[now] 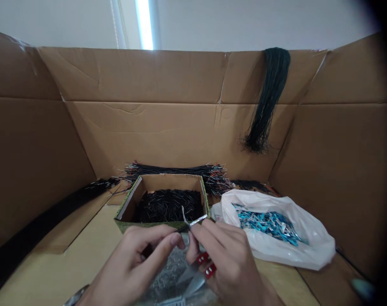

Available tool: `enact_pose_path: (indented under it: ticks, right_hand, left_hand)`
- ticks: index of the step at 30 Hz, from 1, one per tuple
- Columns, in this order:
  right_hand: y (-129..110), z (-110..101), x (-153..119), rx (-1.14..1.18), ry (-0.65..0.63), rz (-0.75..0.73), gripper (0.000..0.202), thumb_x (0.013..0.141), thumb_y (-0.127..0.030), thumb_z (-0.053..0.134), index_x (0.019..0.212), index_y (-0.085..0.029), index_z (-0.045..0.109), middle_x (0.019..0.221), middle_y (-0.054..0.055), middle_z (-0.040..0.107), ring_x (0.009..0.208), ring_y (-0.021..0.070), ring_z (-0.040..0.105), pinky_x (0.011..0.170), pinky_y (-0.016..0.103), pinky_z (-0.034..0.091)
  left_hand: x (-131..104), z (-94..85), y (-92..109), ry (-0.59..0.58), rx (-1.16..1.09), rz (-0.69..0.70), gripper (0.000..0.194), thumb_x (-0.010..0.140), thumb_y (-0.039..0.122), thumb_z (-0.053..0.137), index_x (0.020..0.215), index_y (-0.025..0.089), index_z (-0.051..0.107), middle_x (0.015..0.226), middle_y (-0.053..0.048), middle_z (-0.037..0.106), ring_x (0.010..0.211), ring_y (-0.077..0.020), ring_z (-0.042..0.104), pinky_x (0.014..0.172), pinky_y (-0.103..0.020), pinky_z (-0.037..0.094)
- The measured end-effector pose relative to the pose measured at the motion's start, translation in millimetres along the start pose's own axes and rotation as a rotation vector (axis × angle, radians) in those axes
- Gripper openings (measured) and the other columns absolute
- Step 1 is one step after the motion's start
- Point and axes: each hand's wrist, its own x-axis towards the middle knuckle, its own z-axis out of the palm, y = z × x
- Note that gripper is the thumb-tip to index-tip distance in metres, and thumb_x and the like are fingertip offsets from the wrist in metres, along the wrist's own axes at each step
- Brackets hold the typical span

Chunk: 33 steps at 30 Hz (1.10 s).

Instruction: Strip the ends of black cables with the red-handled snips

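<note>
Two bare hands, both gripping: L hand (pixel 139 255) pinches 1 thin black cable (pixel 183 228); R hand (pixel 233 259) holds 1 shiny foil strip (pixel 198 220) at its tip plus 1 pr. red-handled scissors (pixel 210 270), handles part-hidden. Just beyond: 1 cardboard box (pixel 172 182) w/ many short black tubes (pixel 168 204), too many to count. R of it, 1 crinkly white plastic bag (pixel 319 250) w/ blue/silver shreds (pixel 266 224). 1 dark strand bundle (pixel 272 85) hangs on cardboard wall (pixel 168 76). Cable mostly hidden by fingers.

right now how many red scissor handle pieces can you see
2: the upper red piece, by the thumb of the right hand, and the lower red piece, just below and right. The hand may hide more.
</note>
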Motion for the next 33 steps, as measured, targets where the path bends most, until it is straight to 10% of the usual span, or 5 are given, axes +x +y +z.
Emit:
enact_pose_path:
  ticks: [7,17,25,33]
  right_hand:
    - [-1.2,-32.4,-0.1,0.073,-0.217,0.49,0.038,0.094,-0.028,0.063,0.132,-0.029,0.06,0.126,0.002,0.069,0.114,0.0201,0.063,0.095,0.033,0.048]
    - [2.7,-54.0,11.1,0.071,-0.53,0.673,0.027,0.097,-0.035,0.059,0.074,-0.021,0.064,0.071,-0.002,0.064,0.066,0.0146,0.054,0.061,0.029,0.035]
    - [5.6,-33.4,11.8,0.296,-0.651,0.756,0.033,0.093,-0.035,0.059,0.065,-0.019,0.057,0.06,-0.006,0.045,0.06,0.0108,0.039,0.053,0.027,0.027]
    - [-11.2,-4.9,-15.1,0.405,-0.69,0.789,0.026,0.091,-0.03,0.06,0.069,-0.018,0.066,0.063,-0.004,0.056,0.061,0.0126,0.047,0.055,0.026,0.031]
  left_hand:
    - [6.1,-10.2,-7.9,-0.061,0.054,-0.127,0.044,0.102,0.049,0.047,0.074,0.018,0.063,0.063,0.004,0.044,0.057,-0.011,0.039,0.049,-0.022,0.028]
    - [5.8,-8.2,-14.9,-0.161,0.163,-0.198,0.044,0.102,0.051,0.044,0.077,0.02,0.063,0.062,0.006,0.043,0.053,-0.0098,0.038,0.046,-0.021,0.026]
    - [-6.5,-4.4,-17.0,-0.245,0.263,-0.279,0.048,0.101,0.053,0.04,0.07,0.019,0.054,0.06,0.005,0.04,0.052,-0.0111,0.038,0.048,-0.025,0.025]
    - [-50.3,10.2,-32.5,-0.342,0.347,-0.341,0.046,0.104,0.047,0.033,0.082,0.019,0.062,0.063,0.002,0.053,0.056,-0.0155,0.049,0.054,-0.028,0.033]
